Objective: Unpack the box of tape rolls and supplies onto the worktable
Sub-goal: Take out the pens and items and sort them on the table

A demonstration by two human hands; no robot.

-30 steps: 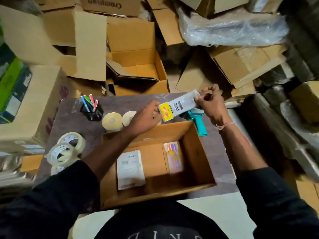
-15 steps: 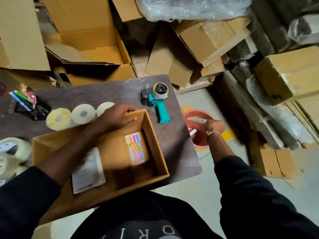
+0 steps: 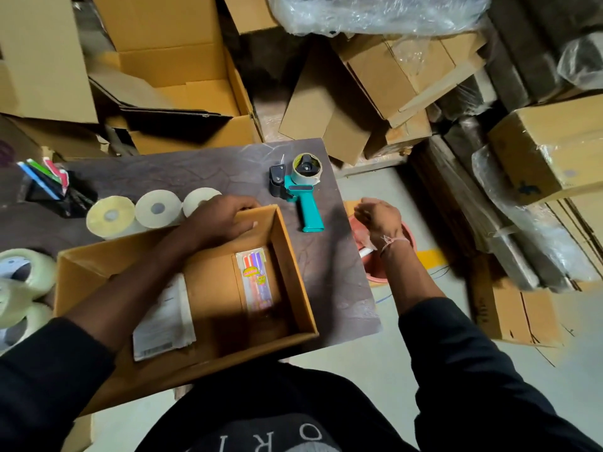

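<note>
An open cardboard box [image 3: 295,275] sits on the dark worktable [image 3: 182,174] near its front edge. Inside lie a colourful pen pack [image 3: 259,283] and a white paper packet [image 3: 164,321]. My left hand [image 3: 225,220] rests on the box's far rim with its fingers curled over the edge. Off the table's right side, my right hand [image 3: 378,220] hovers above a red bin [image 3: 380,275], fingers curled, nothing visible in it. A white item [image 3: 366,253] shows in the bin under my wrist. Three tape rolls [image 3: 158,208] stand in a row behind the box.
A teal tape dispenser [image 3: 305,197] lies on the table's right part. A black holder with pens [image 3: 49,187] stands at the left, and clear tape rolls [image 3: 23,272] sit at the left edge. Cardboard boxes [image 3: 182,76] and wrapped bundles crowd the floor behind and to the right.
A second ago both hands held a white and yellow packet above the table. My right hand carried it to the red bin and has since lifted slightly; my left hand settled on the box rim.
</note>
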